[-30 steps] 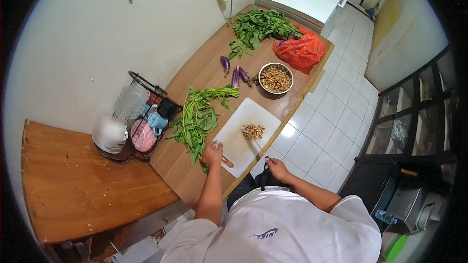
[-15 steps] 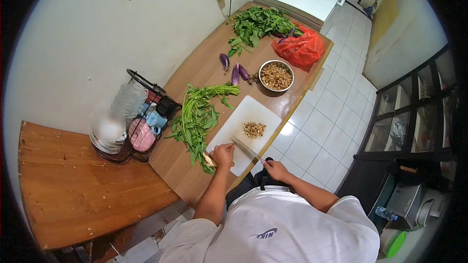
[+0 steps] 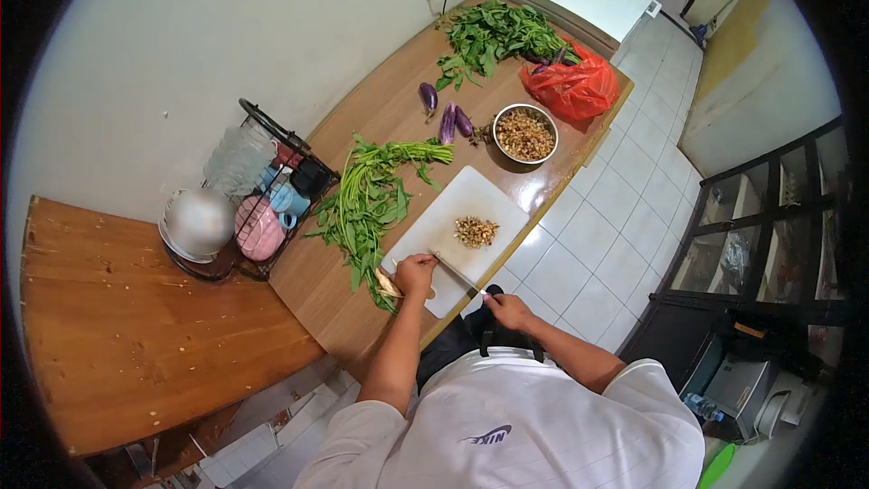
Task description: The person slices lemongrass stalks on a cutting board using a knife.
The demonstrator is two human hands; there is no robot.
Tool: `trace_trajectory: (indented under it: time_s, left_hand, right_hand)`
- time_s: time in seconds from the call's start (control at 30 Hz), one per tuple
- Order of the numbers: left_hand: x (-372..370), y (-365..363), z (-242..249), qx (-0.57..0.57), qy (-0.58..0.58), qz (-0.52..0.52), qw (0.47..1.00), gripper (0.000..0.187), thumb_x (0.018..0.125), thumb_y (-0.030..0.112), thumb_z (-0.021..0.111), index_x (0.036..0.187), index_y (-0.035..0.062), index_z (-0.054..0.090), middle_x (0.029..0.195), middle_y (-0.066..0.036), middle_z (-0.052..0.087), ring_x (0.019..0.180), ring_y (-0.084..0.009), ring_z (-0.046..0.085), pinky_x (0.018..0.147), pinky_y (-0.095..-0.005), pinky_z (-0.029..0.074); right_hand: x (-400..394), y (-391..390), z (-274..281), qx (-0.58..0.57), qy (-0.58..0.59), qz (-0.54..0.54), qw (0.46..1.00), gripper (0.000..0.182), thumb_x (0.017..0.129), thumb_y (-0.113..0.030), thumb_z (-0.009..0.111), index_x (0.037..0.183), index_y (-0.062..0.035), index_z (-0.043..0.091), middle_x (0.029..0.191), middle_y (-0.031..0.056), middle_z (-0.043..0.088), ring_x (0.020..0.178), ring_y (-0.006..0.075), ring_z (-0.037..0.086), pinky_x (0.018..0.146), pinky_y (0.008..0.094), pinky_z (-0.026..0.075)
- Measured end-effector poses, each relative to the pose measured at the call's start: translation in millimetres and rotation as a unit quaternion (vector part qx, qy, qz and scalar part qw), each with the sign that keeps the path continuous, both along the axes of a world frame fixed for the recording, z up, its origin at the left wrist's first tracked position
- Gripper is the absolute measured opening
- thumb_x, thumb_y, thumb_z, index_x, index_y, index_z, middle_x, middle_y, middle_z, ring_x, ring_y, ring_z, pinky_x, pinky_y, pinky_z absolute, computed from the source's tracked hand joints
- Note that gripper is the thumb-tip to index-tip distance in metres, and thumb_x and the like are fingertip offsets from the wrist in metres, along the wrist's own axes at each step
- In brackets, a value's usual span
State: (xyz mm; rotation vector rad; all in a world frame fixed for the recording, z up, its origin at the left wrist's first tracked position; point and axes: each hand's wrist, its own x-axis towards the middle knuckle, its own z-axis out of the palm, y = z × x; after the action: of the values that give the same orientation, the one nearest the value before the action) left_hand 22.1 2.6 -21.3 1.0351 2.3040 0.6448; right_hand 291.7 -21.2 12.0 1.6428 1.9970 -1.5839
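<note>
While the knife (image 3: 460, 273) is gripped by the right hand (image 3: 509, 310), fingers closed, its blade is held over the board (image 3: 471, 192) on the desk (image 3: 385, 86), near chopped pieces (image 3: 476, 232). By the blade's tip, the left hand (image 3: 415, 274) is curled; whether anything is held cannot be told.
</note>
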Motion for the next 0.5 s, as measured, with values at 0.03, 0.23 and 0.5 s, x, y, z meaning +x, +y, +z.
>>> trace_trajectory:
  time_s: [0.03,0.23,0.5]
  left_hand:
    - [0,-1,2,0.002,0.001,-0.003,1.0,0.02,0.076,0.036,0.082,0.088,0.0202,0.082,0.084,-0.001,0.077,0.081,-0.0227,0.072,0.08,-0.0395,0.045]
    - [-3,2,3,-0.001,0.048,-0.025,0.999,0.02,0.073,0.035,0.084,0.087,0.0211,0.082,0.082,-0.001,0.077,0.084,-0.0224,0.072,0.081,-0.0423,0.045]
    - [3,-1,17,0.007,0.033,-0.005,0.999,0.019,0.071,0.036,0.085,0.083,0.0218,0.082,0.089,0.0,0.076,0.091,-0.026,0.069,0.085,-0.0424,0.045]
  right_hand:
    - [0,0,-5,0.014,-0.004,0.004,1.0,0.064,0.103,-0.059,0.039,0.103,-0.0033,0.072,0.093,0.024,0.071,0.095,0.0435,0.067,0.086,0.0501,0.051]
    - [-21,17,22,0.037,-0.055,0.019,0.998,0.063,0.102,-0.058,0.04,0.105,-0.0052,0.073,0.099,0.025,0.071,0.099,0.0441,0.066,0.09,0.0515,0.051]
    - [-9,1,-3,0.052,-0.025,-0.027,0.998,0.063,0.103,-0.058,0.04,0.104,-0.0044,0.072,0.098,0.0256,0.071,0.097,0.0445,0.067,0.088,0.0504,0.051]
